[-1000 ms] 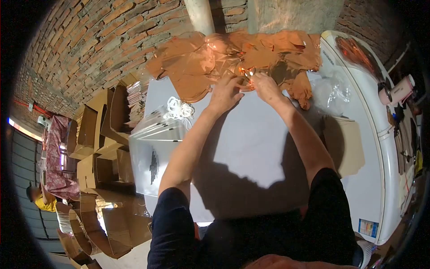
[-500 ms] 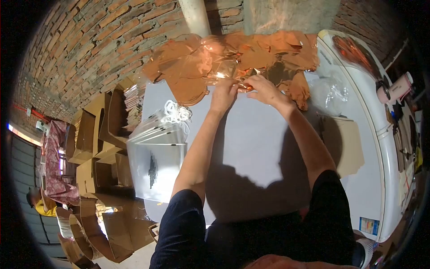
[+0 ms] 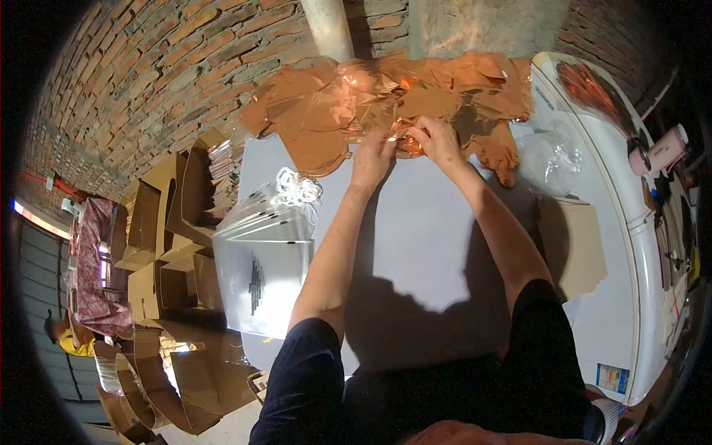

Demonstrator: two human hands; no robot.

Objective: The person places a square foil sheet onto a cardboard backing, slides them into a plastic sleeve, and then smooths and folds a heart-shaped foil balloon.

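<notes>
Shiny copper-coloured foil pieces, which look like flat foil balloons [image 3: 311,144], lie heaped along the table's far side. At the near edge of this heap, my left hand [image 3: 372,157] has its fingers closed on the edge of one foil balloon [image 3: 410,146]. My right hand [image 3: 440,142] pinches the same foil from the right, thumb and forefinger together. Between the two hands the foil is bunched and glossy. My fingertips partly hide it.
Clear plastic bags [image 3: 263,278] with a bundle of white cord [image 3: 297,187] are left on the white table [image 3: 423,245]. At right are crumpled clear plastic [image 3: 552,159], cardboard sheets [image 3: 582,237] and a white appliance [image 3: 641,252]. Cardboard boxes [image 3: 148,289] stand left; a person [image 3: 74,340] is far left.
My right hand has lifted slightly and drawn its fingers into a pinch on the foil. My left hand stays nearly in place. More glossy foil shows between them.
</notes>
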